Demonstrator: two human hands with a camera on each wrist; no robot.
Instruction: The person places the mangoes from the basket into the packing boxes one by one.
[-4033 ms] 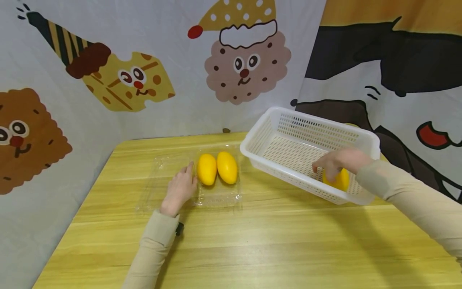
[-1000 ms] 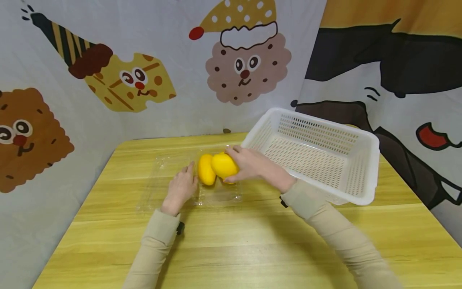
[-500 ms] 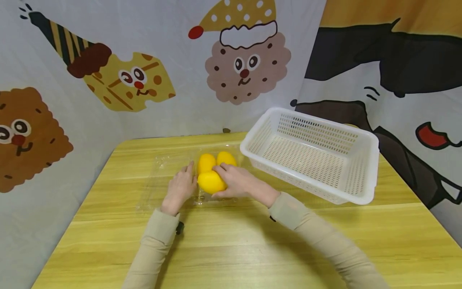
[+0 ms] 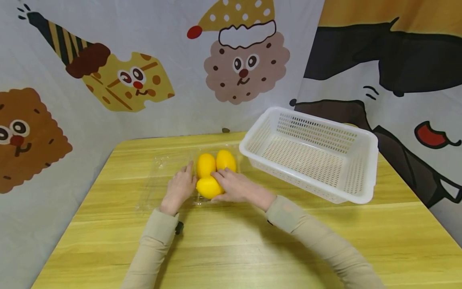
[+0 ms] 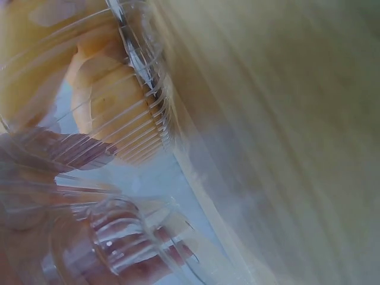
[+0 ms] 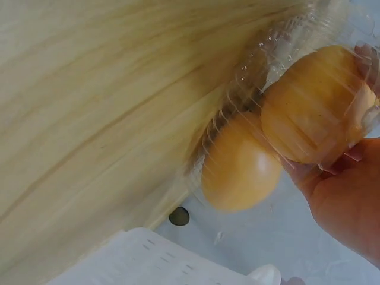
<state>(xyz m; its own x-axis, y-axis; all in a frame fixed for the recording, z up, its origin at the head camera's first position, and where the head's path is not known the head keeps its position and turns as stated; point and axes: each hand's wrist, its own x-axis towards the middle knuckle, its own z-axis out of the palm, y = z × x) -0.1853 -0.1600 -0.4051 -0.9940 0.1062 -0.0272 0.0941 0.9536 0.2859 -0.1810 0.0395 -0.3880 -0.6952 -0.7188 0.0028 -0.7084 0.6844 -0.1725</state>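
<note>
A clear plastic clamshell box (image 4: 199, 201) lies unfolded on the table, its lid flat to the left. At its back sit two yellow mangoes, the left mango (image 4: 206, 163) touching the right mango (image 4: 226, 159). My right hand (image 4: 236, 186) grips a third mango (image 4: 209, 188) in the front of the box, lying crosswise against the left one. My left hand (image 4: 181, 184) holds the box along the fold between lid and base. In the left wrist view, its fingers (image 5: 154, 261) show through the ribbed plastic.
A white perforated basket (image 4: 306, 185) stands at the back right of the wooden table (image 4: 231, 249), with nothing inside. Behind the table hangs a cloth (image 4: 187, 116) with cartoon food figures.
The right hand has taken the mango out of the basket, carried it left over the box and lowered it in front of the other two. The left hand has stayed put.
</note>
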